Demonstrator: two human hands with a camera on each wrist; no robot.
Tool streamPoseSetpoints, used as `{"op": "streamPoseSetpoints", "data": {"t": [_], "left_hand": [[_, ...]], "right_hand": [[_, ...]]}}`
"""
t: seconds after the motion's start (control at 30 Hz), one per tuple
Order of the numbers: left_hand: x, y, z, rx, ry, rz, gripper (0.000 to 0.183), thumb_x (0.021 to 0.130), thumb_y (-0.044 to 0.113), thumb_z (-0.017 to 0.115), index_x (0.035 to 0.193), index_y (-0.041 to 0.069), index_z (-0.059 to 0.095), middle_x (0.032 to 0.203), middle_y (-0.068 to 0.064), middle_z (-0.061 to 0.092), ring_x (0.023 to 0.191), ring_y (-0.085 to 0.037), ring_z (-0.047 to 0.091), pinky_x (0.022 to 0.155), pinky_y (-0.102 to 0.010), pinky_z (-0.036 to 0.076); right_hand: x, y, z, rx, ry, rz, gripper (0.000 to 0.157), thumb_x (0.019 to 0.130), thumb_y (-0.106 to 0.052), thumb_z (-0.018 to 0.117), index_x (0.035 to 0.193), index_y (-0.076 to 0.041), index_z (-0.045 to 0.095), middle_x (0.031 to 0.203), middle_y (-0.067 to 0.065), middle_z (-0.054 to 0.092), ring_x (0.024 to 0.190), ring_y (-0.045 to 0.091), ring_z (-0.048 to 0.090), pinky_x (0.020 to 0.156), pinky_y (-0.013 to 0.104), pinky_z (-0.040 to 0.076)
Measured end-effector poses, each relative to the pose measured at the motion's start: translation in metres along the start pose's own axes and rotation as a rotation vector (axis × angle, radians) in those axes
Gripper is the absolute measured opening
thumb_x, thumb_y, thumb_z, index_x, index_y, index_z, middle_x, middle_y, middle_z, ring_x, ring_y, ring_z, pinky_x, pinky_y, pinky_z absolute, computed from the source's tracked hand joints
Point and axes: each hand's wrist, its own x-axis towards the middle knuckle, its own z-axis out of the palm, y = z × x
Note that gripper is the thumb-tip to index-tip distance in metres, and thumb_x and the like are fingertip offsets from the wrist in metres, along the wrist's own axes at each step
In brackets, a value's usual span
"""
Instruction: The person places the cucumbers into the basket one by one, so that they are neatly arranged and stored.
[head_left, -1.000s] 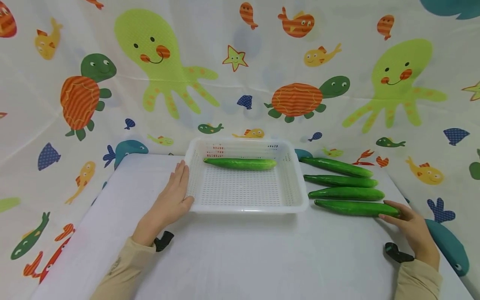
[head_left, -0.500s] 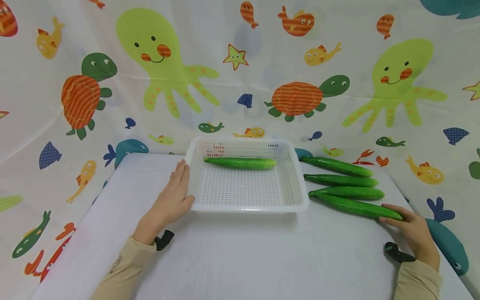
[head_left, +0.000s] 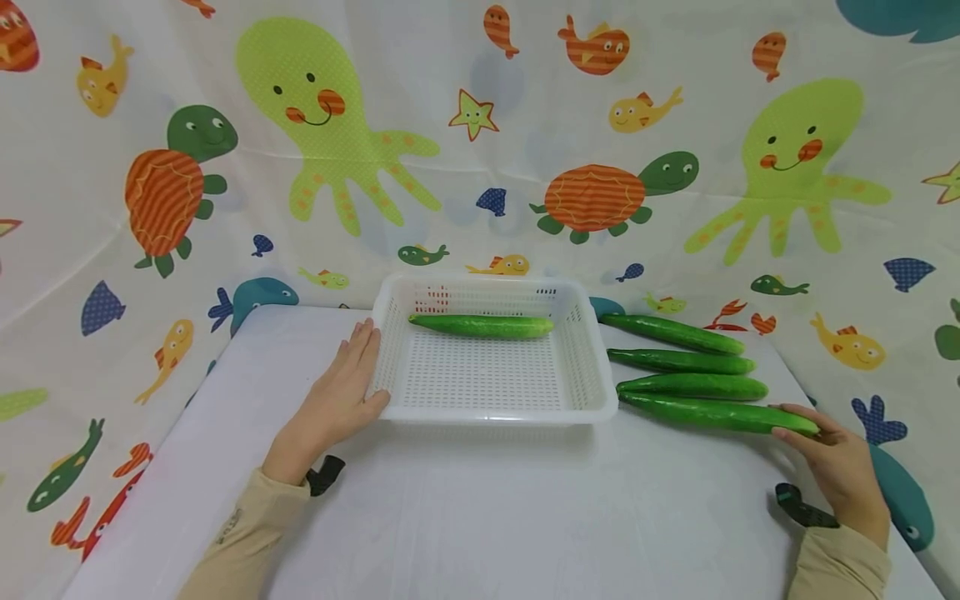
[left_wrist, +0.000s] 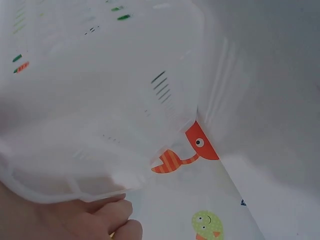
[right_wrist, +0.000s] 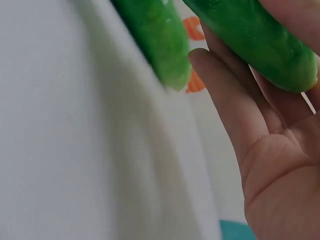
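Observation:
A white plastic basket (head_left: 491,417) with slotted walls holds one cucumber (head_left: 482,327) along its far side. My left hand (head_left: 341,396) lies against the basket's left wall, fingers straight and pointing away from me. Seen from the left wrist, the fingers (left_wrist: 115,215) lie along the rim. On the right, my right hand (head_left: 836,454) holds the blunt right end of the nearest cucumber (head_left: 705,412) between thumb and fingers. The right wrist view shows that cucumber end (right_wrist: 265,45) between the thumb and the fingers (right_wrist: 230,100). Its thin left tip is beside the basket's right front corner.
Behind the held one lie several more cucumbers in a row: one close by (head_left: 697,386), a middle one (head_left: 678,361) and a far one (head_left: 675,333). A white cloth covers the table (head_left: 510,517). A curtain (head_left: 480,167) printed with sea animals hangs behind.
The nearest cucumber first swung at an angle, its left tip moving against its neighbour. It has since straightened and shifted slightly right with my right hand. My left hand stays at the basket.

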Motion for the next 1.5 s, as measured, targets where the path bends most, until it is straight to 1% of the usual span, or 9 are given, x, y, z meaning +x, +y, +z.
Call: {"op": "streamPoseSetpoints", "data": {"t": [0.1,0.23,0.37,0.6,0.73,0.9,1.13,1.33,1.5], "left_hand": [[0.0,0.0,-0.001,-0.007,0.018,0.001,0.085,0.087,0.019,0.054,0.153,-0.011,0.011,0.164,-0.023,0.003,0.151,-0.035,0.0,0.122,-0.049,0.008],[0.0,0.0,-0.002,0.01,0.04,-0.003,0.081,0.086,0.016,0.052,0.153,-0.012,0.015,0.163,-0.023,0.008,0.151,-0.036,0.003,0.122,-0.049,0.009],[-0.001,0.002,-0.003,0.061,0.027,-0.006,0.078,0.089,0.017,0.048,0.153,-0.012,0.014,0.163,-0.024,0.007,0.151,-0.038,0.0,0.122,-0.05,0.006],[-0.001,0.003,-0.002,0.111,0.033,-0.007,0.078,0.09,0.018,0.047,0.153,-0.012,0.013,0.163,-0.024,0.006,0.151,-0.039,0.001,0.121,-0.052,0.006],[-0.001,0.003,-0.002,0.101,0.035,0.0,0.079,0.09,0.018,0.047,0.153,-0.012,0.012,0.163,-0.025,0.006,0.151,-0.039,0.001,0.122,-0.051,0.007],[-0.001,0.003,-0.001,0.085,0.04,0.011,0.079,0.089,0.018,0.048,0.153,-0.013,0.011,0.163,-0.025,0.005,0.151,-0.038,0.002,0.121,-0.051,0.009],[-0.001,0.001,0.001,0.071,0.037,0.007,0.081,0.089,0.019,0.048,0.153,-0.012,0.01,0.163,-0.024,0.003,0.151,-0.037,0.001,0.122,-0.05,0.007],[-0.001,-0.001,0.003,0.066,0.021,-0.005,0.082,0.089,0.02,0.048,0.154,-0.011,0.008,0.164,-0.023,0.0,0.151,-0.035,-0.001,0.122,-0.048,0.005],[0.0,-0.001,0.003,0.06,0.023,0.001,0.082,0.089,0.02,0.047,0.153,-0.012,0.008,0.164,-0.023,0.001,0.151,-0.036,0.0,0.122,-0.048,0.005]], "right_hand": [[-0.004,-0.009,0.004,0.095,0.003,-0.037,0.041,0.088,0.017,0.06,0.116,-0.008,0.075,0.105,-0.007,0.073,0.095,0.002,0.065,0.077,0.017,0.056],[-0.008,-0.024,0.015,0.162,0.019,-0.168,0.042,0.088,0.021,0.056,0.121,-0.001,0.07,0.11,-0.001,0.073,0.098,0.006,0.066,0.081,0.017,0.055],[-0.011,-0.039,0.029,0.199,0.082,-0.275,0.043,0.086,0.022,0.057,0.125,0.005,0.065,0.111,0.005,0.072,0.1,0.011,0.065,0.084,0.017,0.054],[-0.011,-0.067,0.064,0.31,0.178,-0.252,0.043,0.085,0.017,0.063,0.126,0.002,0.066,0.117,0.005,0.069,0.107,0.013,0.059,0.085,0.017,0.053],[-0.007,-0.081,0.09,0.392,0.17,-0.273,0.044,0.084,0.02,0.062,0.125,0.005,0.066,0.127,0.006,0.06,0.111,0.015,0.058,0.087,0.021,0.054],[0.004,-0.099,0.128,0.388,0.119,-0.359,0.045,0.083,0.023,0.061,0.125,0.009,0.063,0.134,0.01,0.048,0.113,0.019,0.055,0.088,0.022,0.054],[0.025,-0.126,0.186,0.386,-0.052,-0.454,0.04,0.084,0.025,0.057,0.122,0.014,0.062,0.123,0.018,0.058,0.103,0.023,0.059,0.085,0.025,0.056],[0.046,-0.135,0.241,0.274,-0.108,-0.414,0.038,0.082,0.016,0.069,0.119,0.008,0.067,0.112,0.014,0.059,0.092,0.02,0.059,0.084,0.025,0.056],[0.061,-0.125,0.284,0.114,-0.124,-0.325,0.043,0.082,0.002,0.077,0.124,0.002,0.067,0.112,0.01,0.058,0.092,0.017,0.059,0.087,0.024,0.054]]}}
